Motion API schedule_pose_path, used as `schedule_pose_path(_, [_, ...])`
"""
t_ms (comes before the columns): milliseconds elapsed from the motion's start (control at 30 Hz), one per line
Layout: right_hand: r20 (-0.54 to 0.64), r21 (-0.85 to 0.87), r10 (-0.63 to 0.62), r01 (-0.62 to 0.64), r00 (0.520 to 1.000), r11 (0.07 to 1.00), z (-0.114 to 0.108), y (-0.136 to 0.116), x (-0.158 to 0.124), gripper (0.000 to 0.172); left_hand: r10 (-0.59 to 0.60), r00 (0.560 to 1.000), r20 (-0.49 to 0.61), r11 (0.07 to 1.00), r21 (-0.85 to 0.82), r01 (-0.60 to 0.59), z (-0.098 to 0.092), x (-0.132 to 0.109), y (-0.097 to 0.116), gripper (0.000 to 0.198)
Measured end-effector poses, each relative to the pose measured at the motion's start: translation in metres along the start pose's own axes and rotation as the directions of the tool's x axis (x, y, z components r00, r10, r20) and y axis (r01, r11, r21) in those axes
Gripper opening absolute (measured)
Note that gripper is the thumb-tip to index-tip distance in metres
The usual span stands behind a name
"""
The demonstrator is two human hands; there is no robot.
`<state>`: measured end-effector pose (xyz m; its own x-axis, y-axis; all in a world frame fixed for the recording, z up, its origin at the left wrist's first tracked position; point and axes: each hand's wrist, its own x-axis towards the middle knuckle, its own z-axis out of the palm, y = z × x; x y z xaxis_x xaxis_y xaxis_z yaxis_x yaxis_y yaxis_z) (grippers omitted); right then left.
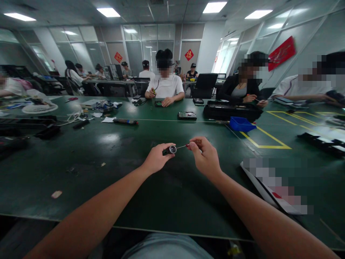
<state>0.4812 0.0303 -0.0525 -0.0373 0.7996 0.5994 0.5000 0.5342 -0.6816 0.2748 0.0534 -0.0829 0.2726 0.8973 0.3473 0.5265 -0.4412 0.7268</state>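
My left hand (156, 158) is closed round a small black and silver round part (169, 150), held above the green table (113, 172). My right hand (206, 154) is closed on a small screwdriver (188, 145) with a reddish handle. Its thin metal shaft points left and its tip meets the round part. Both forearms reach out from the bottom of the view.
A blue bin (240, 124) and black trays (229, 109) lie to the far right, a hard drive (187, 115) in the middle. A white sheet (272, 189) lies at my right. Yellow tape lines (265, 145) mark the table. Several people sit opposite; tools and a white fan (39, 107) lie at left.
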Motion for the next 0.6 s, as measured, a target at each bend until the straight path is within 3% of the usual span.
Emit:
schedule_pose_path(200, [0.007, -0.140, 0.000, 0.001, 1.000, 0.990, -0.0029, -0.0028, 0.0005, 0.030, 0.040, 0.999, 0.022, 0.997, 0.066, -0.041, -0.0011, -0.0005, -0.0041, 0.042])
schedule_pose_path(400, [0.115, -0.037, -0.040, 0.045, 0.993, 0.998, -0.0017, -0.0043, 0.0010, 0.012, 0.055, 0.997, 0.047, 0.991, 0.122, -0.061, -0.0025, -0.0002, -0.0066, 0.041])
schedule_pose_path(600, [0.157, -0.056, 0.045, -0.037, 0.987, 0.998, -0.0027, -0.0059, 0.0019, 0.026, 0.060, 0.998, 0.029, 0.990, 0.127, -0.063, -0.0020, -0.0007, -0.0100, 0.042])
